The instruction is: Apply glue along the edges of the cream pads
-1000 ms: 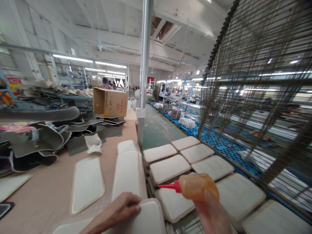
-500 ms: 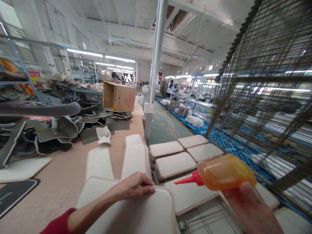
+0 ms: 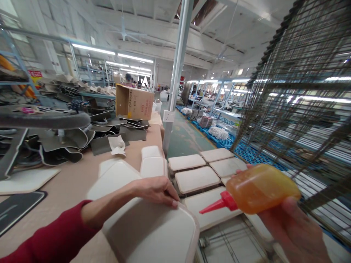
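Observation:
My left hand (image 3: 157, 190), in a dark red sleeve, pinches the far edge of a white round-cornered panel (image 3: 153, 230). The panel tilts up from the pale table, and shade falls across its face. Under and behind it lies another white panel (image 3: 115, 175) on the table. In my right hand (image 3: 298, 228) is a squeeze bottle (image 3: 263, 188) of amber liquid. Its red nozzle (image 3: 216, 205) points left and slightly down, a little right of the held panel and apart from it.
Several white panels lie in rows on a wire rack (image 3: 230, 241) at the right. A raised wire mesh frame (image 3: 296, 80) stands beyond. Grey cut pieces (image 3: 63, 142) heap at left, near a cardboard box (image 3: 137, 104). A metal post (image 3: 175, 73) rises beyond the table.
My left hand has lifted the panel's edge and moved slightly up and right, uncovering the panel beneath. The bottle in my right hand has shifted a little to the right.

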{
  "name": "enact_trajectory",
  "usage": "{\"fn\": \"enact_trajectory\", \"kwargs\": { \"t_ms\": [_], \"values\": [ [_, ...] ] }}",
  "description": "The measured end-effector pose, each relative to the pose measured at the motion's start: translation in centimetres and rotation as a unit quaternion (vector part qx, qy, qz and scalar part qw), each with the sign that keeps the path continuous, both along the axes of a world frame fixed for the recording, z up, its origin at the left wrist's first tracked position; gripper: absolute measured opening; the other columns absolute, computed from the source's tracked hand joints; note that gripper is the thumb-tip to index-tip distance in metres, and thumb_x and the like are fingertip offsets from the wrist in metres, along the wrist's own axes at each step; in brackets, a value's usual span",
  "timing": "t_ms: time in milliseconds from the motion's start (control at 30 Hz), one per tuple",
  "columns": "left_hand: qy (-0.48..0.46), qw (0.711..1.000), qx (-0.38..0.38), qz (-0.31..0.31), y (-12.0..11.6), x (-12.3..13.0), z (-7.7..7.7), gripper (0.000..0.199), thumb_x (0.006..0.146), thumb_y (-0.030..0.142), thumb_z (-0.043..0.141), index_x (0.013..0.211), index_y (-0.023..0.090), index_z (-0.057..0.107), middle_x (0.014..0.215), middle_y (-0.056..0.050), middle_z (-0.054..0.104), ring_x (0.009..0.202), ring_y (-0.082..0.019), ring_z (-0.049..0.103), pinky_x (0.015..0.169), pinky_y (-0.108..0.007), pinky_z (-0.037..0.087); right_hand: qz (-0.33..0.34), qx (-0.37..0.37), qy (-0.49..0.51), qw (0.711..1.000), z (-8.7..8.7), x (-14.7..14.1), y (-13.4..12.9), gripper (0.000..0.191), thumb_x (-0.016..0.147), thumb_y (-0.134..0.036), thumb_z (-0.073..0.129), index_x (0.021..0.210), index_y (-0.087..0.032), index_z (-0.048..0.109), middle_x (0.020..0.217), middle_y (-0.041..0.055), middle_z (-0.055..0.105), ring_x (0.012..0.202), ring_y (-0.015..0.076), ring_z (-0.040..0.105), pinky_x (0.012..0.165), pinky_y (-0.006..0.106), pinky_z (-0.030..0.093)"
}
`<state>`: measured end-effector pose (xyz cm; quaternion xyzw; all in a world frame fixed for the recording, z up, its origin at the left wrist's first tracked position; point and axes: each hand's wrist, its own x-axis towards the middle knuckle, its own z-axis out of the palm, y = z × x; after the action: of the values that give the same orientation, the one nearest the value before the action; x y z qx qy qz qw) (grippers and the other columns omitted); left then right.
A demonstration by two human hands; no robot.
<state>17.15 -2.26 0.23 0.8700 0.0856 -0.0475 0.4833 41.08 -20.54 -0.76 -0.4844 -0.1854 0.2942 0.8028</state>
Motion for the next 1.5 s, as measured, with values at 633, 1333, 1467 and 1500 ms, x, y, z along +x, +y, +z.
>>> {"fn": "enact_trajectory", "kwargs": {
  "t_ms": [633, 1333, 1467, 1500],
  "values": [
    [0.024, 0.985, -0.058, -0.159, 0.9, 2.4, 0.2, 0.040, 0.081, 0.030, 0.060, 0.107, 0.001, 0.067, 0.092, -0.009, 0.071, 0.081, -0.018, 0.062, 0.073, -0.018, 0.047, 0.245, 0.077, -0.025, 0.966, -1.1, -0.4, 2.3, 0.073, 0.054, -0.055, 0.079, 0.117, -0.027, 0.058, 0.108, 0.0072, 0.065, 0.098, 0.0284, 0.060, 0.084, 0.039, 0.051],
    [0.058, 0.976, -0.076, -0.193, 0.4, 3.7, 0.5, 0.035, 0.079, 0.012, 0.059, 0.110, -0.003, 0.063, 0.100, -0.011, 0.069, 0.090, -0.022, 0.064, 0.081, -0.021, 0.047, 0.373, 0.148, -0.062, 0.914, -3.0, 2.1, 4.0, 0.066, 0.067, -0.049, 0.072, 0.126, -0.027, 0.051, 0.115, 0.0087, 0.061, 0.104, 0.0296, 0.058, 0.087, 0.043, 0.047],
    [0.057, 0.975, -0.084, -0.197, 0.4, 3.8, 0.3, 0.036, 0.079, 0.013, 0.059, 0.110, -0.005, 0.063, 0.101, -0.012, 0.069, 0.092, -0.022, 0.063, 0.082, -0.020, 0.047, 0.380, 0.143, -0.054, 0.912, -3.0, 2.2, 3.8, 0.069, 0.062, -0.050, 0.076, 0.123, -0.028, 0.053, 0.113, 0.0077, 0.062, 0.101, 0.0286, 0.059, 0.085, 0.041, 0.048],
    [0.057, 0.975, -0.085, -0.195, 0.4, 3.8, 0.2, 0.036, 0.079, 0.013, 0.059, 0.110, -0.006, 0.063, 0.100, -0.012, 0.069, 0.091, -0.022, 0.063, 0.082, -0.020, 0.047, 0.381, 0.141, -0.051, 0.912, -2.9, 2.1, 3.7, 0.069, 0.061, -0.051, 0.076, 0.123, -0.028, 0.054, 0.112, 0.0072, 0.062, 0.101, 0.0281, 0.059, 0.085, 0.041, 0.048]
  ]
}}
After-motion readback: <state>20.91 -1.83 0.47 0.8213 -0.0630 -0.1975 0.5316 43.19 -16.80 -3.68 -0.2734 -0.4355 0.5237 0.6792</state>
